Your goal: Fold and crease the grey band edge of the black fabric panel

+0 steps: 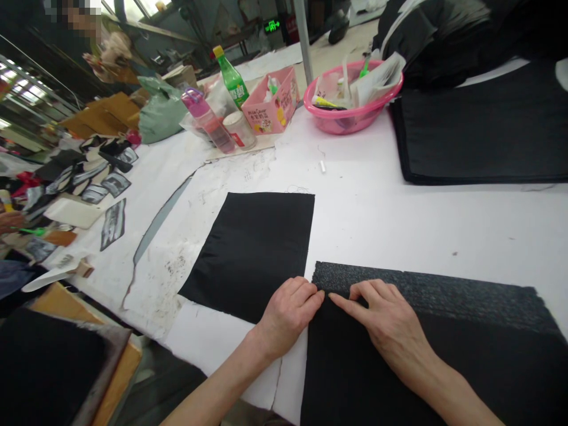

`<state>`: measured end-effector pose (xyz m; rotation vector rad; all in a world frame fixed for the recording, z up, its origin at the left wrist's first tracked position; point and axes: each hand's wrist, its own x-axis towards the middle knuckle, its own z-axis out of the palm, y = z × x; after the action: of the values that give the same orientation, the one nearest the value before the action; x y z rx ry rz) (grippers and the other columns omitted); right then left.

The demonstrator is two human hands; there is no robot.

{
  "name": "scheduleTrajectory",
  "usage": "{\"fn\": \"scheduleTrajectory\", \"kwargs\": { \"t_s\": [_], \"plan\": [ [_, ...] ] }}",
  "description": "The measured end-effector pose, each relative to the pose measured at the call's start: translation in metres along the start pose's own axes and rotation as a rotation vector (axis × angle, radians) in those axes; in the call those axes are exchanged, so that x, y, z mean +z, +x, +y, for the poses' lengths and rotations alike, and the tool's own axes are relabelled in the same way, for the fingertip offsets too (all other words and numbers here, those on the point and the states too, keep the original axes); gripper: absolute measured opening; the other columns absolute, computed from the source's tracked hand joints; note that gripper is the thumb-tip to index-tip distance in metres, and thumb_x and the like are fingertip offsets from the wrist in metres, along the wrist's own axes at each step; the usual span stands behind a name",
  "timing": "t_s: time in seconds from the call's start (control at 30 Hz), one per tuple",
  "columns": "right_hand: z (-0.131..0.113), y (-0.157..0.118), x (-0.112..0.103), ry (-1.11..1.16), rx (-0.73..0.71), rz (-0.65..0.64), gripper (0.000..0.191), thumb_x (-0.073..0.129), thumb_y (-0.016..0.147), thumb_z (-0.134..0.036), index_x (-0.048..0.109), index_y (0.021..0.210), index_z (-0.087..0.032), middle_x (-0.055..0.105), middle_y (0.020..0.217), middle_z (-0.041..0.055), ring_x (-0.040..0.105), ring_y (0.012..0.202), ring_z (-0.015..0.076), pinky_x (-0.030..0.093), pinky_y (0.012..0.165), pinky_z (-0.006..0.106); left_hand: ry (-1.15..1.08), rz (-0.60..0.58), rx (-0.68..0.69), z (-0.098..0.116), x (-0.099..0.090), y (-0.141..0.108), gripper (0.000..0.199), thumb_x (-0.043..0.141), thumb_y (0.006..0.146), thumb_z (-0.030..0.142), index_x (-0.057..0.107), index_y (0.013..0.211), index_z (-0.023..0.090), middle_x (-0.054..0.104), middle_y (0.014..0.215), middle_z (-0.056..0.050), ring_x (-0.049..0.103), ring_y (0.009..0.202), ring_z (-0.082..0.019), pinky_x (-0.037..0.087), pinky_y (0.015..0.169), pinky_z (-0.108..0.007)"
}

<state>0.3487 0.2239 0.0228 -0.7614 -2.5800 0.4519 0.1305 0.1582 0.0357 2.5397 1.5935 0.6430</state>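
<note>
A large piece of black fabric (364, 367) lies in front of me, with a speckled dark grey strip (444, 290) along its far edge. At the strip's left end, my left hand (290, 310) pinches the corner of the fabric between thumb and fingers. Close beside it, my right hand (390, 325) rests on the cloth where strip and black fabric meet. Its thumb points toward the left fingertips, apart from the bent index finger. A smaller black fabric piece (257, 248) lies flat just left of my hands.
Stacked black fabric (483, 130) sits at the back right beside a pink basin (346, 121). A pink box (270, 112), green bottle (233, 80), purple-capped bottle (208, 121) and white jar (239, 130) stand behind. Cut pieces (113, 225) lie left; another person (113, 53) is beyond.
</note>
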Motion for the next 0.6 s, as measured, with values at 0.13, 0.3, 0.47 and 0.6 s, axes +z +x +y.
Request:
{"fn": "scheduleTrajectory", "kwargs": {
  "t_s": [0.13, 0.3, 0.47, 0.6],
  "plan": [
    [-0.0002, -0.0004, 0.0, -0.009, 0.01, -0.006, 0.036, 0.041, 0.099, -0.012, 0.06, 0.124, -0.03, 0.053, 0.094, 0.0045, 0.047, 0.086, 0.0195, 0.033, 0.074, 0.034, 0.086, -0.016, 0.047, 0.0019, 0.0002, 0.0003, 0.018, 0.046, 0.097, 0.01, 0.062, 0.105, 0.012, 0.063, 0.088, -0.007, 0.058, 0.088, -0.018, 0.053, 0.077, -0.035],
    [-0.0015, 0.0001, -0.0013, -0.013, 0.012, -0.008, 0.038, 0.046, 0.096, -0.009, 0.06, 0.124, -0.029, 0.053, 0.094, 0.0046, 0.047, 0.086, 0.0199, 0.034, 0.073, 0.034, 0.166, -0.038, 0.089, 0.0035, 0.0013, 0.0002, 0.017, 0.049, 0.094, 0.008, 0.062, 0.106, 0.009, 0.062, 0.086, -0.007, 0.058, 0.087, -0.02, 0.053, 0.075, -0.035],
    [-0.0027, 0.0015, -0.0021, -0.019, 0.007, 0.002, 0.036, 0.046, 0.096, -0.011, 0.061, 0.123, -0.029, 0.054, 0.094, 0.0046, 0.048, 0.086, 0.0198, 0.034, 0.073, 0.034, 0.206, -0.059, 0.089, 0.0044, 0.0006, -0.0022, 0.02, 0.049, 0.095, 0.01, 0.061, 0.111, 0.01, 0.064, 0.095, -0.009, 0.059, 0.095, -0.022, 0.054, 0.077, -0.036],
    [-0.0027, 0.0014, -0.0015, -0.022, 0.004, -0.002, 0.037, 0.044, 0.097, -0.01, 0.061, 0.124, -0.028, 0.053, 0.094, 0.0051, 0.047, 0.086, 0.02, 0.035, 0.074, 0.035, 0.224, -0.044, 0.067, 0.0041, -0.0015, -0.0065, 0.02, 0.053, 0.093, 0.009, 0.062, 0.11, 0.008, 0.065, 0.1, -0.01, 0.058, 0.1, -0.025, 0.054, 0.079, -0.037]
  ]
}}
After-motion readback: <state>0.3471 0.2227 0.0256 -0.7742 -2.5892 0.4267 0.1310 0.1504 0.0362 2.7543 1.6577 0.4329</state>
